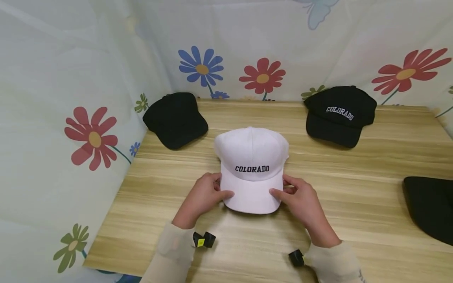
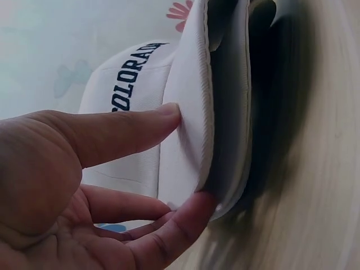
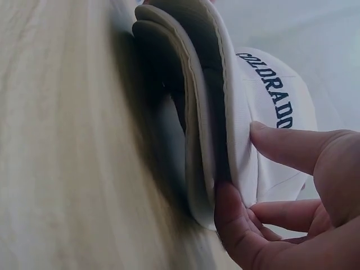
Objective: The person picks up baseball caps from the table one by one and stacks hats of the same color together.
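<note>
Both sides covered: left hand (image 1: 206,191) and right hand (image 1: 301,196), equally near, pinch the mid-frame white cap (image 1: 252,153) by its brim (image 1: 253,196), which points bottom-centre.

Lower brims (image 3: 207,152) under the white cap (image 1: 252,153) are hidden in the head view; count can't be settled from the wrist views. Tips of left fingers (image 1: 216,176) and right fingers (image 1: 293,181) are masked by the brim in the head view. Start of the lettering (image 2: 135,73) is covered by the left thumb (image 2: 129,135). Black brim-like shape (image 1: 429,208) is cut off by the right edge, butterfly (image 1: 318,13) by the top. Counter (image 3: 62,157) is blurred in the right wrist view. Yellow tag (image 1: 200,242) is too small to be read
</note>
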A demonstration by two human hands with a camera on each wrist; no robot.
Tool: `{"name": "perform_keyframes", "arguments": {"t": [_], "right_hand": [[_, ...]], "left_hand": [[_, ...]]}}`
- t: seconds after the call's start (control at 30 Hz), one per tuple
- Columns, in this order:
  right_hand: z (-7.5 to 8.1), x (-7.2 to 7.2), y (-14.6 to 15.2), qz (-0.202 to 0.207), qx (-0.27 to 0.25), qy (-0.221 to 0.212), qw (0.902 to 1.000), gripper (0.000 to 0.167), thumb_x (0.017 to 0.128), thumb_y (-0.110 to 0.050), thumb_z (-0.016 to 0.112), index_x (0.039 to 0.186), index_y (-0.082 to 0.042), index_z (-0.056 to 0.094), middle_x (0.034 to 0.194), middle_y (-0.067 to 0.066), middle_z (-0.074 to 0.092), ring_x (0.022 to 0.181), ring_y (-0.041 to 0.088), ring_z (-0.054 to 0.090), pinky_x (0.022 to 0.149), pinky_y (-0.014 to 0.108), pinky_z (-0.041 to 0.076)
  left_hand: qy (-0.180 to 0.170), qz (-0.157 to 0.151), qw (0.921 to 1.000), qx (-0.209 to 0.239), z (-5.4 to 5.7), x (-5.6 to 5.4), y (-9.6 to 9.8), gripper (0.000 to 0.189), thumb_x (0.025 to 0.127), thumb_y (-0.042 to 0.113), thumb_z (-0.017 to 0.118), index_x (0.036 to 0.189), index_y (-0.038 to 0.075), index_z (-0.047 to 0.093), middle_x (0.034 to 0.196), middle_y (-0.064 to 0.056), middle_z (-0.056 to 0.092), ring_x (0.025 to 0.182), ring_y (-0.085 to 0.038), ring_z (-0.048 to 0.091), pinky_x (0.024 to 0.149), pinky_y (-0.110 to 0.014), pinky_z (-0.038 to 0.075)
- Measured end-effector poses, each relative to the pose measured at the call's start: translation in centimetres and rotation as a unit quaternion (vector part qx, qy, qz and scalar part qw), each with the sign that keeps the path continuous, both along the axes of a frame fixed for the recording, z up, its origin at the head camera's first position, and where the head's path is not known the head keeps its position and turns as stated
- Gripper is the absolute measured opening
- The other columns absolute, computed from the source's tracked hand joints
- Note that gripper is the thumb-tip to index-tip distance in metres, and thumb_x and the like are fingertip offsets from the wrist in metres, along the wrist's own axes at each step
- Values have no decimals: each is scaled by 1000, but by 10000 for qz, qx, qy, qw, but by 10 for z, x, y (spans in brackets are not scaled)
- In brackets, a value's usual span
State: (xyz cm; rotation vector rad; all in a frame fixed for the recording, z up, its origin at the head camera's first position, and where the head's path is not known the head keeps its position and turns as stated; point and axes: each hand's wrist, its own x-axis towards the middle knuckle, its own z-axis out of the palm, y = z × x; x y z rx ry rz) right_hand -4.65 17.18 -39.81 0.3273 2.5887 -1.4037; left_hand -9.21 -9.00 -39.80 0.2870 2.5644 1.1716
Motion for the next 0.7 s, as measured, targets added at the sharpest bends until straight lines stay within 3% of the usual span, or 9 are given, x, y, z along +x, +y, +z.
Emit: {"name": "perform_keyframes", "arguments": {"t": [0.17,0.4,0.7], "right_hand": [[-3,2,0,26,207,-4,9998,70,84,-35,75,140,-2,49,124,16,60,102,23,64,75,23,50],[-6,3,1,373,637,3,9973,68,83,-36,76,135,2,54,115,11,63,94,18,62,77,28,48],[-7,2,3,448,752,90,9961,67,83,-33,76,134,3,54,113,11,62,92,18,61,76,28,47]], "left_hand": [[7,-79,9999,-80,-3,1,1,22,77,23,79,82,10,63,67,-3,56,73,-16,48,60,-27,41],[203,-138,9990,-378,-6,5,0,28,75,22,81,70,10,56,67,-3,51,70,-15,45,61,-26,38],[188,-53,9990,-403,-8,5,1,27,76,23,81,71,11,57,69,-3,52,72,-15,45,63,-26,38]]}}
